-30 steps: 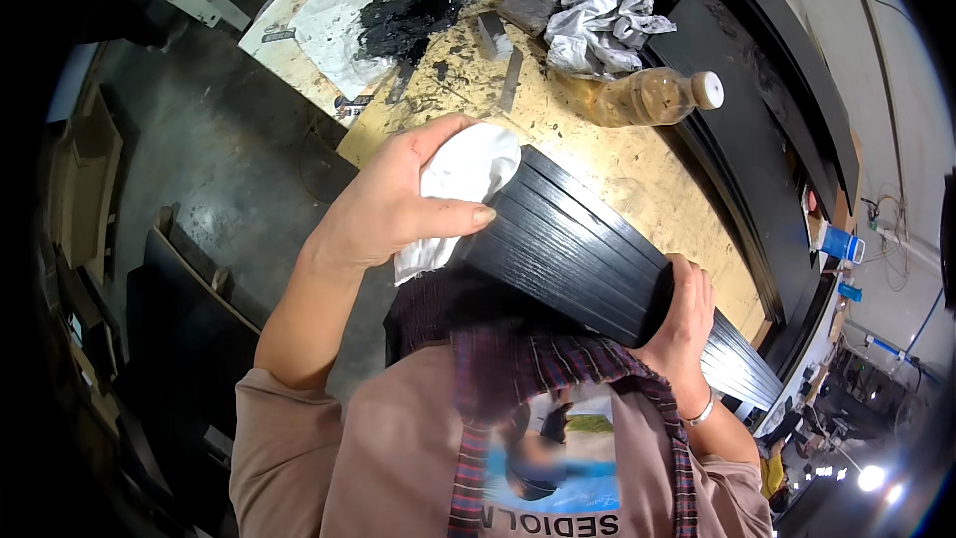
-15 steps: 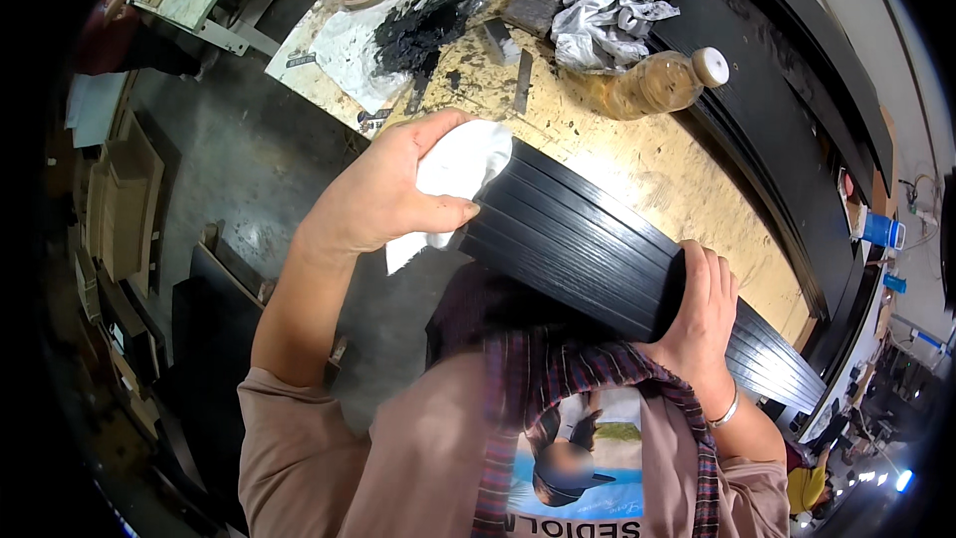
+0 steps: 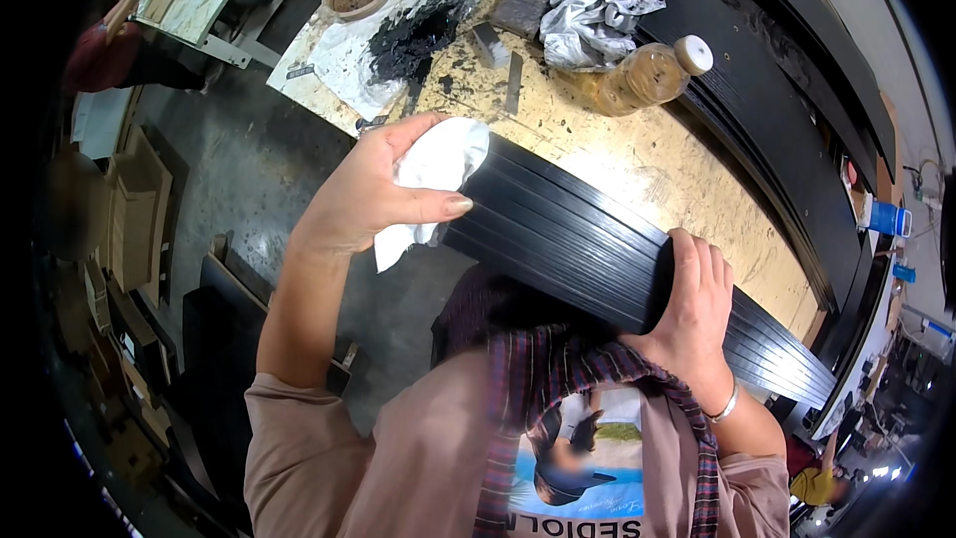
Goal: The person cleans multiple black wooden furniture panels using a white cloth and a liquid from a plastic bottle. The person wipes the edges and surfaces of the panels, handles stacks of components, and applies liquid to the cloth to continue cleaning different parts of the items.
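A person's left forearm (image 3: 311,314) rises from the near left to the left hand (image 3: 360,179), curled in a grip, thumb stretched rightward. Farther right and slightly nearer, the right hand (image 3: 692,304) also grips, fingers together and pointing away, its forearm (image 3: 752,426) slanting inward.

Floor (image 3: 234,199): grey, smooth, light reflections | Surface (image 3: 687,179): pale wood, dark-stained toward far end | Table (image 3: 202,18): whitish, upper left | Wall (image 3: 876,40): pale, right side | Lights (image 3: 879,473): bright, lower right
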The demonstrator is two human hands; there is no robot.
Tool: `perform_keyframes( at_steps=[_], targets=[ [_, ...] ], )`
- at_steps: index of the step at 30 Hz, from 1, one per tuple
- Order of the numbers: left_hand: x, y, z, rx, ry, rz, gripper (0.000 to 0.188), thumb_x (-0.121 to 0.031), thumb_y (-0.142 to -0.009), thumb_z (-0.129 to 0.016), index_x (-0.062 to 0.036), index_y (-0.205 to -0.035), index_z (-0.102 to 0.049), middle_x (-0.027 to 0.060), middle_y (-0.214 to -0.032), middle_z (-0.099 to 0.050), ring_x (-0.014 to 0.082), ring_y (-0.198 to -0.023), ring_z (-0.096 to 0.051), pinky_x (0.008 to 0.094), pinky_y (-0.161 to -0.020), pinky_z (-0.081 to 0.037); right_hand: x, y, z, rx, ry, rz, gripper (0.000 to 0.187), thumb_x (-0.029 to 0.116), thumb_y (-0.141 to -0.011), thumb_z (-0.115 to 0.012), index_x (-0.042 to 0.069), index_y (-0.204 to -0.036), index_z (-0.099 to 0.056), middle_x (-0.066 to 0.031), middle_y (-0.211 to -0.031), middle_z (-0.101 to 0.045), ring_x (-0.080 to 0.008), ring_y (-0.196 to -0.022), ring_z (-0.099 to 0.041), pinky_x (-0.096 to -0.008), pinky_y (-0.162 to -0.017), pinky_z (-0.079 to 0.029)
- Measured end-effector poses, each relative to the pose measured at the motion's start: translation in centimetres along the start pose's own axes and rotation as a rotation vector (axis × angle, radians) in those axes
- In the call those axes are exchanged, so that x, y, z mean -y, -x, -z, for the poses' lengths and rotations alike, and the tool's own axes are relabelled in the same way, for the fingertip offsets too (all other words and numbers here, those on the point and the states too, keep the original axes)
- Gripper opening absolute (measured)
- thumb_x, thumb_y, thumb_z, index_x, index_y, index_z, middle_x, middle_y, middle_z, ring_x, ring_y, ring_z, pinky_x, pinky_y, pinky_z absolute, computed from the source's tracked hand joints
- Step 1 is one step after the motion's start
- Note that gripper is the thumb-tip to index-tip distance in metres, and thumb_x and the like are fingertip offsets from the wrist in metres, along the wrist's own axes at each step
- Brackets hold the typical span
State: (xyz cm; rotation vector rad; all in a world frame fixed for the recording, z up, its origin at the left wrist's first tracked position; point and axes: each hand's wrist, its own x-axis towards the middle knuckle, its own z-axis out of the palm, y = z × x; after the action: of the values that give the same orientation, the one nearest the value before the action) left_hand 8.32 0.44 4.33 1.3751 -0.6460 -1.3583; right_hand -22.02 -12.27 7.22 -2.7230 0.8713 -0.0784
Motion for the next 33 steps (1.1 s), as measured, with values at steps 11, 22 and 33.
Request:
perform_keyframes(
  at_steps=[11, 22, 33],
  targets=[
    [-4.6, -2.1, -2.5, -0.206, -0.207, -0.215, 0.030, -0.001, -0.088, -0.069, 0.0035, -0.118, -0.065, 0.0065, -0.092, -0.072, 0.0082, -0.073, -0.067, 0.0205, -0.064, -0.051, -3.0, 1.9, 2.9, 0.156, -0.030, 0.054, 0.119, 0.040, -0.049, -0.094, -0.003, -0.143, -0.037, -0.0212, -0.132, -0.053, -0.0387, -0.119, -0.052, -0.0456, -0.105, -0.041],
    [-6.1, -12.4, -24.3, 0.455, -0.105, -0.126, 0.029, -0.007, -0.094, -0.067, 0.0047, -0.121, -0.066, 0.0076, -0.101, -0.074, 0.0077, -0.085, -0.068, 0.0221, -0.074, -0.055, -12.8, 10.3, 5.2, 0.052, -0.028, -0.079, 0.098, 0.035, -0.056, -0.089, 0.000, -0.137, -0.047, -0.0173, -0.120, -0.057, -0.0345, -0.110, -0.056, -0.0444, -0.101, -0.041],
    [0.3, -20.6, -15.0, 0.476, -1.463, 0.281, 0.029, -0.025, -0.093, -0.070, 0.0030, -0.092, -0.073, 0.0086, -0.085, -0.071, 0.0167, -0.073, -0.065, 0.0315, -0.068, -0.052, -14.1, 11.0, 4.5, 0.070, -0.170, -0.027, 0.093, 0.032, -0.058, -0.088, 0.001, -0.135, -0.045, -0.0141, -0.110, -0.052, -0.0314, -0.105, -0.052, -0.0417, -0.098, -0.038]
  ],
)
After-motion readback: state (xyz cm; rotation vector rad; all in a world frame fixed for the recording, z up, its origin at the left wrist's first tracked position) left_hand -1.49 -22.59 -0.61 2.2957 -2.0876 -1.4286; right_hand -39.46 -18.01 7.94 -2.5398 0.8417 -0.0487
